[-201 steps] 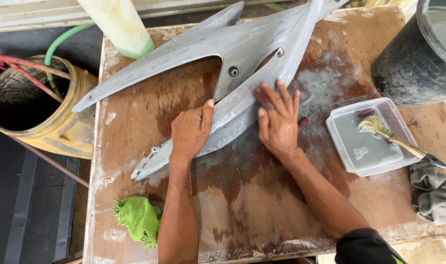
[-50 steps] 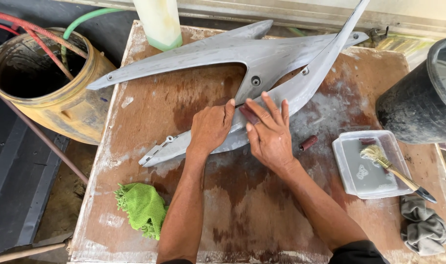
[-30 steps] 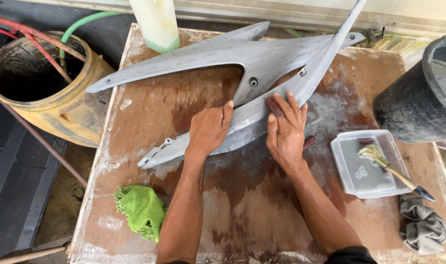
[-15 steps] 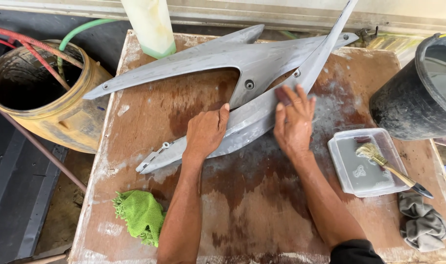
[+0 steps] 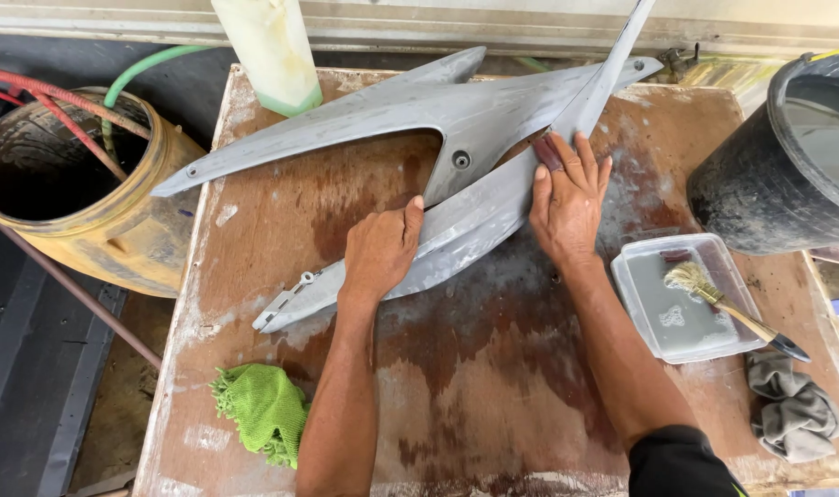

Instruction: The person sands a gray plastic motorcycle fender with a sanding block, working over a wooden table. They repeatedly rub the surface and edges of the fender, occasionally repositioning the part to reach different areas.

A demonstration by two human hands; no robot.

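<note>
Wet, stained brown wooden tabletop (image 5: 456, 405), grey forked plastic panel (image 5: 456, 120) laid across its far half, green cloth (image 5: 263, 410) at near left edge, clear shallow tray (image 5: 649, 322) with brush (image 5: 714, 296) at right, crumpled grey rag (image 5: 792, 414) beside tray, pale bottle (image 5: 267, 51) stood at far edge.

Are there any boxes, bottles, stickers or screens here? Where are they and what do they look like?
No stickers, signs or screens show.
Bottle: top edge of the board, tall, pale yellow plastic, greenish bottom.
Tray: right of the right hand, clear plastic, rectangular, a brush lying in it.
</note>
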